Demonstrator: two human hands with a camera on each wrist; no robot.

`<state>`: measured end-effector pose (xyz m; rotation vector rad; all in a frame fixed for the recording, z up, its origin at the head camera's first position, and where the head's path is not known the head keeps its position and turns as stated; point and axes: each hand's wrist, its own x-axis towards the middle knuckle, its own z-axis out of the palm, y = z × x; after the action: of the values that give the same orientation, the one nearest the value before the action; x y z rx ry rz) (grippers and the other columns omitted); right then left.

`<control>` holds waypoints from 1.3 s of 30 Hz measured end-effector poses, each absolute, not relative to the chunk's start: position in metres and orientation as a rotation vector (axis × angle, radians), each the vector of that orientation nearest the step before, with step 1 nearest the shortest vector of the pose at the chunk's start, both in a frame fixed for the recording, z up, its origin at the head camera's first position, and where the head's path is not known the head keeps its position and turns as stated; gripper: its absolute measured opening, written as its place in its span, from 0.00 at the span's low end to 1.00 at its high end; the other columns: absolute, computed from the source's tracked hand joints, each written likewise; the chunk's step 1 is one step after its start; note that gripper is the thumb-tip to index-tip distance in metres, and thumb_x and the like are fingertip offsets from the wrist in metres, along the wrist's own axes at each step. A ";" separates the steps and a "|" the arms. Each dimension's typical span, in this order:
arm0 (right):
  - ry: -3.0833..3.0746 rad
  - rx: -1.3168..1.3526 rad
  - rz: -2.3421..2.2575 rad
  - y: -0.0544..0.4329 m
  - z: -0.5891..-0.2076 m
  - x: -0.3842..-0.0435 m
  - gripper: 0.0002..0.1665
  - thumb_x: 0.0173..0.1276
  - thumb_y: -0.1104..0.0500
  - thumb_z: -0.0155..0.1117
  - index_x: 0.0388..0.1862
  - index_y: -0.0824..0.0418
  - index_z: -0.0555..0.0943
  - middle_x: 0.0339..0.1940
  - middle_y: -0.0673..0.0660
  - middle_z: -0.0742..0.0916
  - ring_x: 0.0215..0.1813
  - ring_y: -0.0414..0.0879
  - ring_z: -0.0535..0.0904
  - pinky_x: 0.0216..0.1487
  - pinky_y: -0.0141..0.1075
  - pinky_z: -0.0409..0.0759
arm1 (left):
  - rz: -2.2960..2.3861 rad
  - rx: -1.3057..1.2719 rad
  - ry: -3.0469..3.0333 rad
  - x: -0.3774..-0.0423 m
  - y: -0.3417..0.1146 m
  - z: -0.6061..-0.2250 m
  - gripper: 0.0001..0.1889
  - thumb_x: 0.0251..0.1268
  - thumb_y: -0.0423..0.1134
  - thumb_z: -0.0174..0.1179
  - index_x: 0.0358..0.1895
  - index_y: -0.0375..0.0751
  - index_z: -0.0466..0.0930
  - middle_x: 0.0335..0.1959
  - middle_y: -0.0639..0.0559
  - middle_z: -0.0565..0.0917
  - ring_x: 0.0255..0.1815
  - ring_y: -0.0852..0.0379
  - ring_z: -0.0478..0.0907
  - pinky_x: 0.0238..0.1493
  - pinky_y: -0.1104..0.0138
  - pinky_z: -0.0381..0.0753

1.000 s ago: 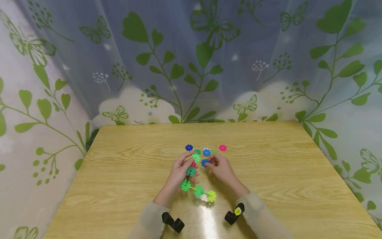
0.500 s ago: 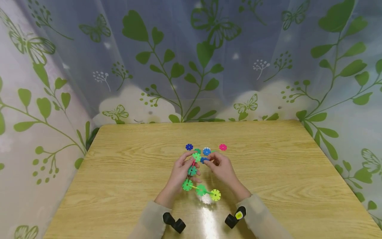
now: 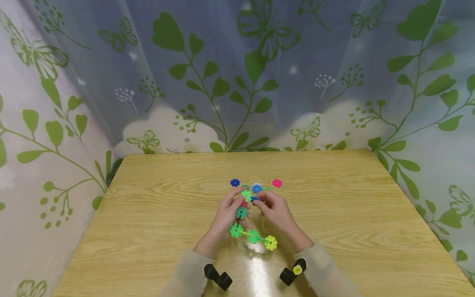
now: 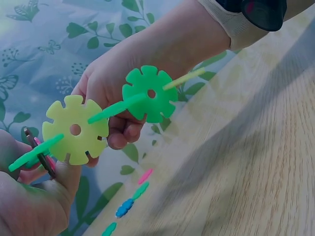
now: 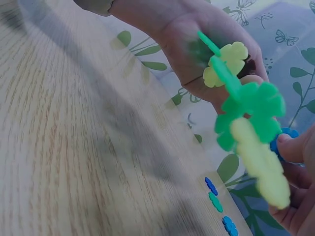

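Observation:
My left hand [image 3: 224,212] grips a chain of notched plastic snowflake discs by its upper end. At the top is a light green disc [image 3: 246,196] between thumb and fingers. The chain hangs down past a green disc [image 3: 236,230] and bends right to a yellow-green disc [image 3: 271,243]. My right hand [image 3: 274,208] pinches a blue disc [image 5: 285,140] close to the top of the chain. Whether the blue disc touches the light green one cannot be told. In the left wrist view, the yellow disc [image 4: 74,130] partly covers both hands.
Loose discs lie beyond the hands on the wooden table [image 3: 167,198]: a dark blue disc [image 3: 235,182], a lighter blue disc [image 3: 257,188] over a white one, a pink disc [image 3: 276,183] and green ones partly hidden by the fingers. A patterned curtain [image 3: 208,82] hangs behind.
The chain has shifted slightly right with my left hand, its lower end swinging right. My right hand has brought the blue disc nearer to the top green disc.

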<state>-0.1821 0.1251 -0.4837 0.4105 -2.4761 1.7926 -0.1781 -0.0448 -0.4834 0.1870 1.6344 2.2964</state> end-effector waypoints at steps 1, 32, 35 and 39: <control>-2.476 0.413 1.775 0.125 -0.485 -0.182 0.06 0.65 0.66 0.61 0.40 0.67 0.80 0.32 0.61 0.85 0.25 0.53 0.78 0.26 0.44 0.83 | 2.292 0.189 1.632 -0.178 -0.044 -0.483 0.19 0.75 0.40 0.43 0.65 0.48 0.66 0.34 0.38 0.75 0.24 0.52 0.78 0.26 0.44 0.82; -2.220 0.764 1.104 0.127 -0.497 -0.185 0.07 0.50 0.75 0.70 0.29 0.69 0.84 0.21 0.56 0.83 0.19 0.36 0.68 0.16 0.20 0.68 | 2.244 0.150 1.547 -0.178 -0.038 -0.484 0.19 0.74 0.44 0.44 0.65 0.49 0.68 0.37 0.36 0.76 0.27 0.53 0.81 0.33 0.50 0.84; -2.200 0.775 1.118 0.126 -0.497 -0.186 0.06 0.51 0.75 0.69 0.29 0.69 0.84 0.20 0.56 0.83 0.19 0.36 0.68 0.15 0.19 0.67 | 2.244 0.147 1.531 -0.179 -0.038 -0.484 0.19 0.74 0.45 0.45 0.64 0.50 0.68 0.37 0.37 0.76 0.28 0.52 0.81 0.35 0.49 0.84; -2.228 0.760 1.154 0.125 -0.498 -0.186 0.07 0.51 0.74 0.69 0.31 0.68 0.84 0.19 0.54 0.81 0.20 0.35 0.67 0.15 0.22 0.67 | 2.257 0.158 1.492 -0.179 -0.042 -0.485 0.19 0.74 0.45 0.44 0.65 0.49 0.68 0.37 0.38 0.77 0.29 0.51 0.82 0.38 0.45 0.81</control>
<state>-0.1858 0.1250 -0.4978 0.7605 -2.2282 1.1544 -0.1794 -0.0417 -0.4849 0.1579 1.4919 2.2572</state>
